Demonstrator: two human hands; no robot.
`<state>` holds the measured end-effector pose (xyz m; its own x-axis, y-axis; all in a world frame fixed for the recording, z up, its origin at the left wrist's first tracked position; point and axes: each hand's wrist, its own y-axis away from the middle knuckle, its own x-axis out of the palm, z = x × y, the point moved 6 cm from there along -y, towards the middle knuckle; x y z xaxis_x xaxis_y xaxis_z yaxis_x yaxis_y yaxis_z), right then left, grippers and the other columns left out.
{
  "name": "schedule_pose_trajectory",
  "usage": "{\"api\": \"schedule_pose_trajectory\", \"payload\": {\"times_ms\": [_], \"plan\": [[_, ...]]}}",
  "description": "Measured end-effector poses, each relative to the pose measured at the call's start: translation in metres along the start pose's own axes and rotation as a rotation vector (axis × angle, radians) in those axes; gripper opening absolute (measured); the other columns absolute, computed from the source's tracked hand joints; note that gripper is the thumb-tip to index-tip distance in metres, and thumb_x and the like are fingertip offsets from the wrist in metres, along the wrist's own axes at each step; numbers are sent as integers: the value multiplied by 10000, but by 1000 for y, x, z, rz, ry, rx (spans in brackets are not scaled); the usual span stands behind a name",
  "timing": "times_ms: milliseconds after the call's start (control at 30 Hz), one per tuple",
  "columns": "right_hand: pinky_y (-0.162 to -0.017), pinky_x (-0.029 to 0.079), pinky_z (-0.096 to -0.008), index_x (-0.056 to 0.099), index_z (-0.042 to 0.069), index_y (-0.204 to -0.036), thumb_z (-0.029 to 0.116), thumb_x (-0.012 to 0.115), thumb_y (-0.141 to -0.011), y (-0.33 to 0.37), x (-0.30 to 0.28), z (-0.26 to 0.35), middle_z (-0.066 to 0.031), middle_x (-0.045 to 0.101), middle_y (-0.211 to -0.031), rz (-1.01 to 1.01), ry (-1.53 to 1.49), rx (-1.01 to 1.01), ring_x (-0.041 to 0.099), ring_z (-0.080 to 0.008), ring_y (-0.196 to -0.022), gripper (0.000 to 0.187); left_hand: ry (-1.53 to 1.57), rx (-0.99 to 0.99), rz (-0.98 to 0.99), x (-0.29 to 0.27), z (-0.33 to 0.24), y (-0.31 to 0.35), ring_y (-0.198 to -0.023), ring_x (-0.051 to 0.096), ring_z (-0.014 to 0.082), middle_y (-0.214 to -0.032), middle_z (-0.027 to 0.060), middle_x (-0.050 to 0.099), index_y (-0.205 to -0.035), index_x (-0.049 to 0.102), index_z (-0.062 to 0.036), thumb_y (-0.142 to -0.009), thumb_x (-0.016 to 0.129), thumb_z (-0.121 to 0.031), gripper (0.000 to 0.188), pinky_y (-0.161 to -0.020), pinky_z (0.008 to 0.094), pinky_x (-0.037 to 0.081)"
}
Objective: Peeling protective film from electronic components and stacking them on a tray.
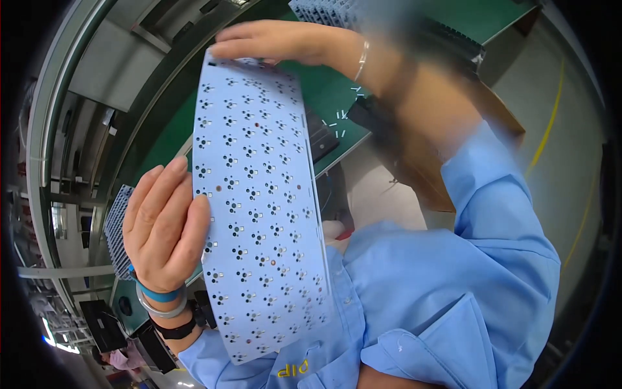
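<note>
Between my two hands stands a long white keyboard circuit board [256, 207], tilted up, its face covered with groups of small holes and pads. My left hand [162, 223] grips its left edge around the middle, thumb over the face and fingers along the side. At the far end, my right hand [272, 42] closes over the top edge, its fingertips partly hidden. A dark flat part [321, 139] lies behind the board, partly covered by it. Several small white pieces [342, 115] are scattered beside it on the green bench top [353, 133].
A brown cardboard box [427, 175] stands below the bench on the right. Ridged grey-blue stacks [118, 230] sit at the left, and others [324, 11] at the far edge. Dark parts [453, 39] lie far right. A person in pink [126, 358] is in the distance.
</note>
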<state>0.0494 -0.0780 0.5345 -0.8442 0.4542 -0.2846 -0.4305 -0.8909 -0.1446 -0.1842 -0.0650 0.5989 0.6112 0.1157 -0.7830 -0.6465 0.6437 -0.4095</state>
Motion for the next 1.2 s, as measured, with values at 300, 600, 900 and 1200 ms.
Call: {"api": "schedule_pose_trajectory", "payload": {"times_ms": [300, 600, 900, 1200], "plan": [[-907, 423, -278, 490, 12, -1237, 231, 618, -869, 27, -8, -64, -63, 582, -1154, 150, -564, -86, 548, -129, -1027, 446, 657, -895, -230, 42, 53, 95, -1002, 595, 270, -1080, 146, 590, -1177, 503, -32, -862, 562, -43, 321, -854, 353, 495], [-916, 434, -299, 499, 29, -1197, 196, 559, -910, 44, -4, -123, -52, 584, -1116, -134, -763, -101, 542, -128, -1034, 338, 1513, -1498, -749, 116, 13, 222, -884, 557, 137, -1018, 77, 582, -1229, 460, 10, -912, 522, -123, 349, -832, 296, 465], [-900, 430, -283, 519, 33, -1169, 198, 576, -902, 50, 9, -146, -23, 587, -1081, -157, -521, -77, 535, -96, -1006, 319, 1037, -1542, -465, 161, 0, 236, -831, 496, 72, -894, -1, 564, -977, 549, -7, -864, 605, -74, 143, -769, 222, 404], [-804, 430, -235, 570, 38, -1124, 205, 600, -886, 75, -5, -162, 12, 592, -988, -59, -27, 62, 512, -59, -911, 292, 911, -1528, -436, 159, -2, 242, -758, 464, 52, -834, -26, 551, -900, 571, -23, -860, 619, -75, 81, -716, 190, 386]]}}
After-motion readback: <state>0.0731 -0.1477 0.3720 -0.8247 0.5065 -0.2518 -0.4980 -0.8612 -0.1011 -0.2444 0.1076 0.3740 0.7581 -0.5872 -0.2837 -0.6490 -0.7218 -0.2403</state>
